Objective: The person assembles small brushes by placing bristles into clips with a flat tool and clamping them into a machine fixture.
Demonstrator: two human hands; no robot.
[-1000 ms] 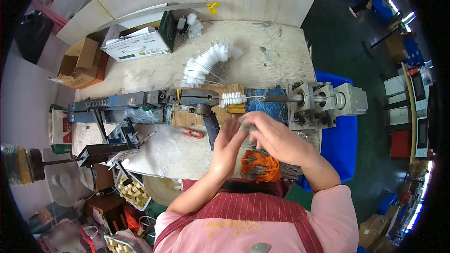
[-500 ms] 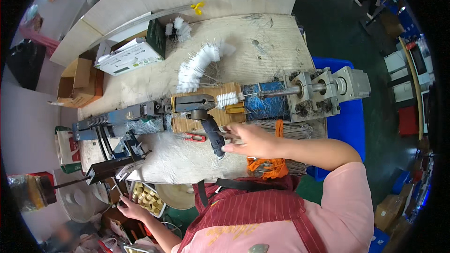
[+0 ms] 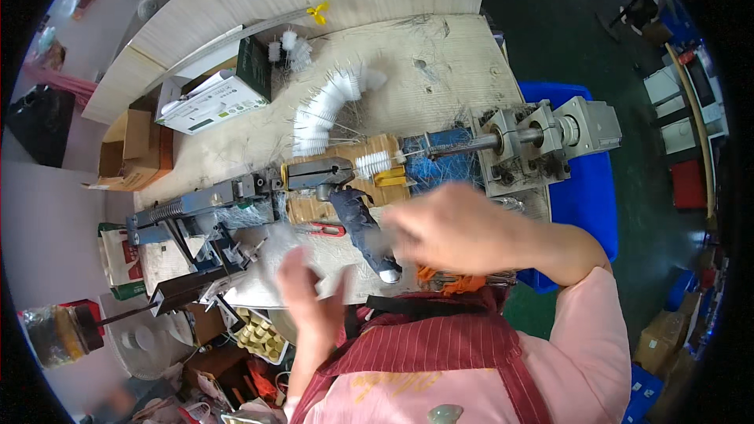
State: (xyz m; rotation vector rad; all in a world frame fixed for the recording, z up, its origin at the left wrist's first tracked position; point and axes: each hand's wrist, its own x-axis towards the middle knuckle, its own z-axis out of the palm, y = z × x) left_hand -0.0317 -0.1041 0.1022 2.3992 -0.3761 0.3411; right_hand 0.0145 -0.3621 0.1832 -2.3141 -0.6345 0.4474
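Wooden workbench (image 3: pixel 440 55) carries a metal brush-twisting machine (image 3: pixel 542 141). Right hand (image 3: pixel 448 228), blurred, reaches left just below machine's shaft; grip unclear. Left hand (image 3: pixel 310 294) raised, fingers spread, empty, below-left of machine near dark lever handle (image 3: pixel 361 228).

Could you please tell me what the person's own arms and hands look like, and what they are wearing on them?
Both hands, left hand and right hand, are bare, with no gloves. The forearms are uncovered; short pink sleeves end above the elbow. A dark red striped apron covers the chest.
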